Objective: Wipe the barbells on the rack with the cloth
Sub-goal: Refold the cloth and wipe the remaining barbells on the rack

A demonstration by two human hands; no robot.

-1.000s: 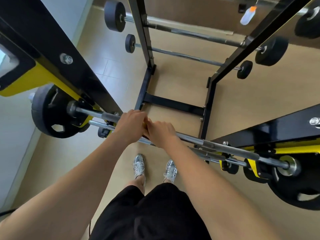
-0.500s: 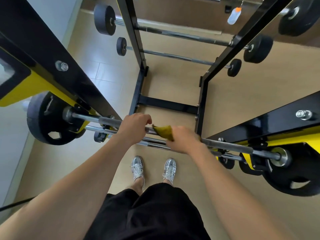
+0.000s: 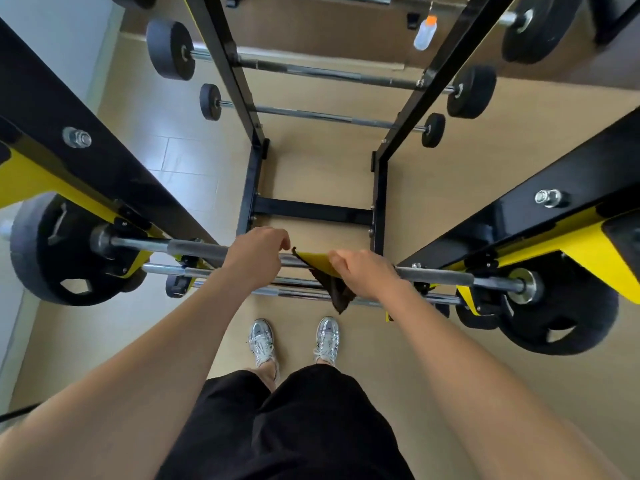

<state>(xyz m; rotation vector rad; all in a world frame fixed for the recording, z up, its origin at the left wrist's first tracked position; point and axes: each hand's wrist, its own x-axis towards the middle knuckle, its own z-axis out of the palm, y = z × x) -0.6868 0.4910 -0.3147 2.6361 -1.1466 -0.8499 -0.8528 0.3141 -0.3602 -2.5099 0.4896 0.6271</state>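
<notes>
Risk 1: the cloth (image 3: 317, 263) could slip off the bar. Only part of it sits under the right hand (image 3: 363, 275). The rest lies loose toward the left hand (image 3: 256, 256), and a dark corner hangs below the right hand. If the grip loosens during a stroke, it would likely drop to the floor (image 3: 450, 188) near the shoes (image 3: 294, 341).
Risk 2: the hanging corner is level with the lower barbells (image 3: 162, 270) just under both hands. A sideways pull could catch it on them or on the knurled steel.
Risk 3: the fingers could be pinched. A stroke outward from the right hand ends at the black-and-yellow rack arm (image 3: 540, 230) where the bar sits. Running on too far would jam the knuckles there.
Risk 4: the bar could roll in its rests under the rubbing, which looks to be why the left hand is on it.
Left hand: fingers curled over the top barbell (image 3: 194, 247), gripping bare steel and holding no cloth.
Right hand: fingers curled down over the cloth, pressing it onto the same barbell. I cannot tell whether the thumb wraps underneath.
Cloth location: draped over the top barbell, from under the right hand into the gap between the hands, yellow face up.
Beyond the hands: more barbells (image 3: 329, 72) on the far rack, and a spray bottle (image 3: 425, 32).
</notes>
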